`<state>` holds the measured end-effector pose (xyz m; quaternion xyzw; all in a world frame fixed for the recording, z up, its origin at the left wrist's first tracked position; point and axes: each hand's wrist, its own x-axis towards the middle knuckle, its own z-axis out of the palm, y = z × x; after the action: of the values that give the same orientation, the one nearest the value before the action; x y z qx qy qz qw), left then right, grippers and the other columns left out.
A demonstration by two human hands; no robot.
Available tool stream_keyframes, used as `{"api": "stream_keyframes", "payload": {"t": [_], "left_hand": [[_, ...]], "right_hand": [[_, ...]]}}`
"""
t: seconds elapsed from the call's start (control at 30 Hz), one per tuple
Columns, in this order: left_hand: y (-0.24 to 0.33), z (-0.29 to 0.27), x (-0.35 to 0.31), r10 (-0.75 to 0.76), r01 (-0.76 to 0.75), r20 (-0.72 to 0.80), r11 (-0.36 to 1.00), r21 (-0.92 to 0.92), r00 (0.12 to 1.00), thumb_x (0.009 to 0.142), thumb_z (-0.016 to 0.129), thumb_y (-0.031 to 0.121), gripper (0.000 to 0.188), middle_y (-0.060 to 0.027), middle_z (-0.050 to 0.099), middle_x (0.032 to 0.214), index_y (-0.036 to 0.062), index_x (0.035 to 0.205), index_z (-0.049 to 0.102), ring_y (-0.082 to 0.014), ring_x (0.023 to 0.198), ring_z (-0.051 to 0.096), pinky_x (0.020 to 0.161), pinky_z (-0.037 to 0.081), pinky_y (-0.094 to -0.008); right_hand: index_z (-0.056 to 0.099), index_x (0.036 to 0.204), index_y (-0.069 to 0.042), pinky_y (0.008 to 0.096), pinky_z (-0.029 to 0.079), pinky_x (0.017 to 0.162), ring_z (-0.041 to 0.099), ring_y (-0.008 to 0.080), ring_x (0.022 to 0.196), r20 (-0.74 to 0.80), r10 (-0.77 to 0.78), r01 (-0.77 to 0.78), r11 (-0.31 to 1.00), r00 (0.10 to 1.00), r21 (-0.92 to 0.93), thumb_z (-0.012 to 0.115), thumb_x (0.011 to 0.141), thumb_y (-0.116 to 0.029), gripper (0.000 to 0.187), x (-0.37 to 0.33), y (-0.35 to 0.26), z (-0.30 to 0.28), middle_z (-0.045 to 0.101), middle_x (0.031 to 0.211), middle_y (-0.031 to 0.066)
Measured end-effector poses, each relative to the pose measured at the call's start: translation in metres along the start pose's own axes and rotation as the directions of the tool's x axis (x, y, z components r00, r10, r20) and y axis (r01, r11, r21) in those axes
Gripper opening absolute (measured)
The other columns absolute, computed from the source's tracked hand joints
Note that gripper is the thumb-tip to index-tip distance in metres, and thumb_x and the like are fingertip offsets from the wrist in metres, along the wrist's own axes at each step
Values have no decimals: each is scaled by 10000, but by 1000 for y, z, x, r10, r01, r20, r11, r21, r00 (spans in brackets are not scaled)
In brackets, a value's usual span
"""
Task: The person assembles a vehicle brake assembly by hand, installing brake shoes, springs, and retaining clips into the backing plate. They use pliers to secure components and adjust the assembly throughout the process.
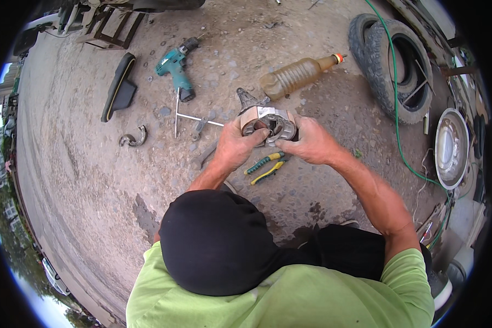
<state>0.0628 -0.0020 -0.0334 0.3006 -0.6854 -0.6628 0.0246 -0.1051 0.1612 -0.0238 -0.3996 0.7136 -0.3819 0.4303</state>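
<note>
Both my hands grip a round metal brake assembly with curved brake shoes, held above the ground in front of me. My left hand is closed on its left side, the thumb pressing at the inner edge. On the right side my right hand is wrapped round it, thumb underneath. Just below lie pliers with green and yellow handles. A T-handle wrench and a small metal lever are left of my left hand. Farther left is a loose curved brake shoe.
A teal cordless drill and a black padded part lie at the far left. Beyond my hands rests a brown plastic bottle. Tyres, a green hose and a wheel rim line the right.
</note>
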Motion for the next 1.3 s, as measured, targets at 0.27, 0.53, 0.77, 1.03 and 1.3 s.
{"api": "stream_keyframes", "payload": {"t": [0.27,0.53,0.77,1.03,1.3], "left_hand": [[13,7,0,60,-55,-57,994,93,997,916,771,75,208,-18,764,958,10,1109,727,-82,850,667,784,557,-287],[13,5,3,32,-32,-2,988,-152,999,910,782,24,211,-5,762,985,31,1116,740,-74,874,663,795,549,-274],[10,2,3,193,-175,-133,975,135,972,900,772,-3,213,-36,745,1010,25,1095,692,-110,908,679,817,553,-291],[3,14,3,501,-457,-178,857,239,847,915,811,60,210,-89,702,1012,13,1040,649,-171,916,681,819,546,-316],[14,14,-3,596,-522,-226,794,311,771,922,792,53,202,-107,662,1009,10,1034,629,-197,915,652,813,527,-320]], "right_hand": [[679,1061,0,437,526,800,664,326,855,-157,-53,34,992,986,-122,794,835,-204,326,-3,1,7,665,916,172],[601,956,9,481,497,766,613,376,844,-126,-153,138,983,980,-123,758,867,-174,256,-6,-9,4,590,899,195],[566,999,10,491,484,784,585,408,892,-258,-319,260,935,912,-240,782,851,-93,281,-2,-10,7,543,946,185],[572,1122,9,523,537,809,628,472,985,-327,-482,379,864,813,-331,677,817,49,325,-1,2,13,575,1086,213],[572,1126,-10,501,566,824,647,463,1029,-343,-561,455,822,754,-343,680,759,105,399,0,-4,13,596,1146,205]]}}
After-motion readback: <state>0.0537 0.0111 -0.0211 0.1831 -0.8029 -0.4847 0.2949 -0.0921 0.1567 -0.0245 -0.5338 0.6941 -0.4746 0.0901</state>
